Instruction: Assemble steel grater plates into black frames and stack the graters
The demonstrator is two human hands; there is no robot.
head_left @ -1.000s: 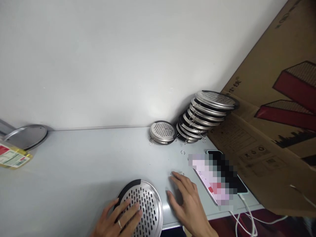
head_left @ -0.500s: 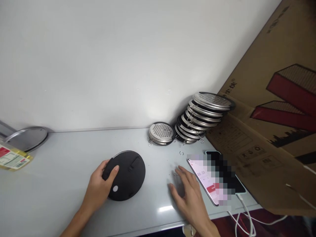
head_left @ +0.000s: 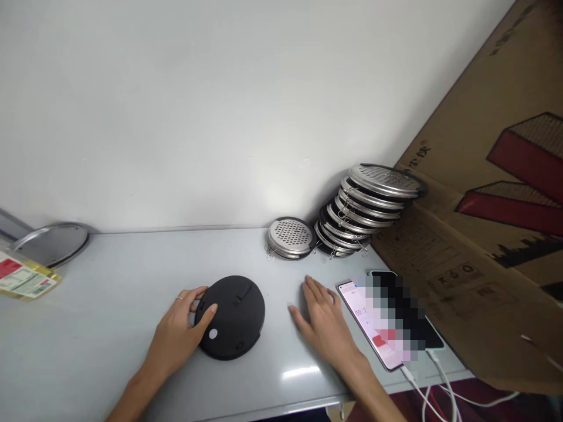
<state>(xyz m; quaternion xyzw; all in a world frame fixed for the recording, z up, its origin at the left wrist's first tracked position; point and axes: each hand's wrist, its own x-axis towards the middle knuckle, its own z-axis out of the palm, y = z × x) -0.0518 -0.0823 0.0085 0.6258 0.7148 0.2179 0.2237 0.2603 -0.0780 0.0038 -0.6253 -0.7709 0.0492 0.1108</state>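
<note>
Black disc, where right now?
Head view, lower centre: the black disc is over the grey table, left edge in the left hand, right hand to its right.

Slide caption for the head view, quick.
Left hand holds a black disc; right hand, open, is between it and a phone.

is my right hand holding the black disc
No, the left hand grips the black disc, while the right hand is apart from it.

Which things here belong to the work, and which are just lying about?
Probably the work:
round black disc, held in left hand
leaning stack of silver metal discs
shorter stack of perforated silver discs

Probably lying about:
bright rectangular phone
dark rectangular phone
yellow plastic packet
brown cardboard box
</note>
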